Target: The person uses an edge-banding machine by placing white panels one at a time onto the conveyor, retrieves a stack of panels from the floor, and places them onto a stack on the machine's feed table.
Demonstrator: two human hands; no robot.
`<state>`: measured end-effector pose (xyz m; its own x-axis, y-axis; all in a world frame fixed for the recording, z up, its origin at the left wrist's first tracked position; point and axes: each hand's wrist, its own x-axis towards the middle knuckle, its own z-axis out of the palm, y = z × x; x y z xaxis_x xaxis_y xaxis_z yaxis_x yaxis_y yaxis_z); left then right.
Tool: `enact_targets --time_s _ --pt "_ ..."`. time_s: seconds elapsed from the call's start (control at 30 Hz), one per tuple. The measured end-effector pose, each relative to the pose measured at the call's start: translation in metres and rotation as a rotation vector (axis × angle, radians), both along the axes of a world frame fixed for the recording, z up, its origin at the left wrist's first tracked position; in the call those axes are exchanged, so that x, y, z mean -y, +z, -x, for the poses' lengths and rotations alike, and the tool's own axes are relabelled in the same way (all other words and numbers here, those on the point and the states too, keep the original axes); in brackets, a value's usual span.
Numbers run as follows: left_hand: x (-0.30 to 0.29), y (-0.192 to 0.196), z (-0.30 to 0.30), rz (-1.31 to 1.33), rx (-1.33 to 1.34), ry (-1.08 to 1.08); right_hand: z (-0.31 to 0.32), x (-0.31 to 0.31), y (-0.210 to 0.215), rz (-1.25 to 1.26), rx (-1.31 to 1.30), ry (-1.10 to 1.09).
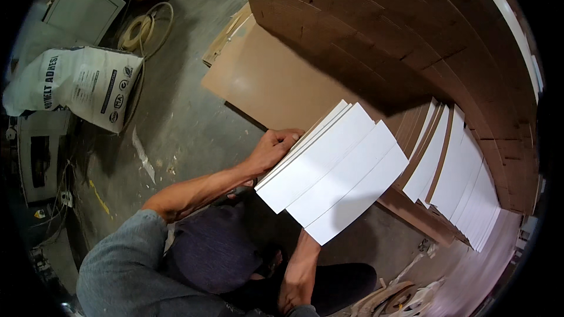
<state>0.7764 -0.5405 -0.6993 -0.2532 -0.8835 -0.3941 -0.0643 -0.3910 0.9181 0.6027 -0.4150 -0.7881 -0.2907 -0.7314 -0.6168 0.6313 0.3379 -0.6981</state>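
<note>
A bundle of white flat panels (pixel 346 164) is held slanted in front of me, its pieces slightly fanned and overlapping. My left hand (pixel 275 148) grips the bundle's left edge, with the thumb against the side. Under the near edge of the panels my right forearm (pixel 301 267) reaches up; the fingers of that hand are hidden behind them. Just right of the bundle, more white panels with brown edges (pixel 464 179) form a leaning, stepped row.
A tall wall of stacked brown boards (pixel 376 17) rises at the far right. Below it lies a brown board (pixel 276 76). A white printed sack (pixel 82 85) stands at left, near coiled edging rolls (pixel 138 32). Strip scraps (pixel 399 299) lie at the lower right.
</note>
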Motion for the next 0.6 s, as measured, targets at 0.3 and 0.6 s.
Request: enact_targets --time_s 0.3,0.6 --pt "-0.001 -0.019 0.012 0.024 0.058 0.022 0.005 -0.006 0.006 0.003 -0.031 -0.029" --pt "-0.014 -0.052 0.004 0.043 -0.147 0.035 0.002 0.004 0.007 0.003 -0.019 -0.076"
